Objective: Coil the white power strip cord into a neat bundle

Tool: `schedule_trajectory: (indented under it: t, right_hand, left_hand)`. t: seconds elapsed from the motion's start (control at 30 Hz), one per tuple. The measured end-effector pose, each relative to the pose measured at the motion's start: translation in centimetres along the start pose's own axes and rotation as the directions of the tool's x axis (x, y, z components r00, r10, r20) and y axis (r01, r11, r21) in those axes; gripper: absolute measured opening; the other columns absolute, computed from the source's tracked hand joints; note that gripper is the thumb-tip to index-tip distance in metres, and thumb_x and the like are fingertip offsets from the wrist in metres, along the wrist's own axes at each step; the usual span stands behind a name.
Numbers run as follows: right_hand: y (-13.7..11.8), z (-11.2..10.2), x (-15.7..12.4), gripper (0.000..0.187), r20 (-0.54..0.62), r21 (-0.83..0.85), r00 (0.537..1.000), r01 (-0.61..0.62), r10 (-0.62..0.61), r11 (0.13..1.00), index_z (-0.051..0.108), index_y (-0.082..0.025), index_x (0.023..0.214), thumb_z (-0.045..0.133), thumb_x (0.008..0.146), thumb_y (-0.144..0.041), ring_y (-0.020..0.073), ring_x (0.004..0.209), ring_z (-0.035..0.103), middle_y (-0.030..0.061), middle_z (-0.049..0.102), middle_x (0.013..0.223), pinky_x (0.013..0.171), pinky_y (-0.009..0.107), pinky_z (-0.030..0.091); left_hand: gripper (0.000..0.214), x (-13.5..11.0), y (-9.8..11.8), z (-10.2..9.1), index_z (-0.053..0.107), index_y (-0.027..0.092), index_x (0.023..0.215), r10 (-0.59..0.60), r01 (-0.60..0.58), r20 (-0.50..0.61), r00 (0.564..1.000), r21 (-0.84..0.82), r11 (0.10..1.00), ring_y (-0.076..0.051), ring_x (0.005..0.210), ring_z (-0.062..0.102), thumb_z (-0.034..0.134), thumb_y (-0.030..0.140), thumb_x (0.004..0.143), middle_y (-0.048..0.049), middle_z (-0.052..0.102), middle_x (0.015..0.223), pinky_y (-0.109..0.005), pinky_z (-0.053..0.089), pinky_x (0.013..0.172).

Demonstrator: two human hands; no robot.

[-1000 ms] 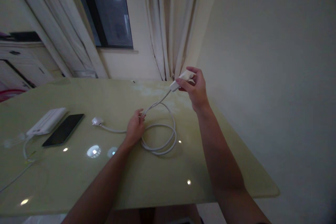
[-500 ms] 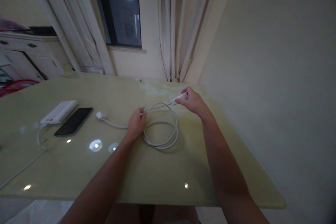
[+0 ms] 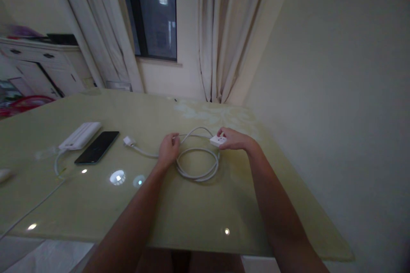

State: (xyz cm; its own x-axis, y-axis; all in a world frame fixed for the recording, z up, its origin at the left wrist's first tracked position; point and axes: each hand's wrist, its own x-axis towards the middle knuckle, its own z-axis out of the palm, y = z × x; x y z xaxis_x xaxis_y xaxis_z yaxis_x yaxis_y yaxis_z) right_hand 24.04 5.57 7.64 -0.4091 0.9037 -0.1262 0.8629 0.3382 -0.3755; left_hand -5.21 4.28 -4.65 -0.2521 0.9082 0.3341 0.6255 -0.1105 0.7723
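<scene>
A white cable [image 3: 198,174] lies coiled in loops on the pale green glass table [image 3: 179,213]. My left hand [image 3: 168,150] rests closed on the coil's left side, pinching the cable where the loops cross. My right hand [image 3: 235,140] holds a small white socket block [image 3: 218,140] at the cable's end, low on the table at the coil's right side. The cable's other end, a white plug [image 3: 129,141], lies on the table left of my left hand.
A white power bank [image 3: 80,135] and a black phone [image 3: 97,147] lie side by side at the left, with a thin white wire [image 3: 57,166] trailing toward the near left edge. Curtains [image 3: 221,30], a dark window and a white cabinet [image 3: 41,68] stand behind the table.
My right hand came down from in front of the curtain to the table with the socket block, laying more cable onto the coil. My left hand stayed on the coil.
</scene>
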Motion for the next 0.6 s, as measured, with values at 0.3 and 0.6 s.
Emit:
schedule_trajectory:
  t: [0.3,0.6]
  right_hand:
    - [2.7,2.9,-3.2,0.052,-0.046,0.010,0.994,-0.100,0.101,0.995,0.059,-0.015,0.122,0.074,0.072,-0.022,0.0222,0.093,0.063,0.0099,0.069,0.109,0.075,0.026,0.043]
    - [3.1,6.0,-5.1,0.050,-0.217,0.160,0.949,-0.196,0.228,0.967,0.058,-0.019,0.121,0.077,0.079,-0.040,0.0234,0.095,0.065,0.0095,0.070,0.106,0.079,0.030,0.046]
  left_hand:
    - [0.033,-0.3,0.9,0.4,0.070,0.014,0.113,0.018,-0.012,0.104,0.994,-0.057,0.998,-0.024,0.095,0.072,0.051,0.036,0.097,-0.0161,0.073,0.116,-0.040,0.056,0.091]
    - [0.036,0.6,0.4,-2.4,0.065,0.016,0.121,-0.099,0.094,0.117,0.988,0.051,0.994,-0.024,0.093,0.073,0.038,0.026,0.099,-0.0138,0.079,0.101,-0.038,0.054,0.085]
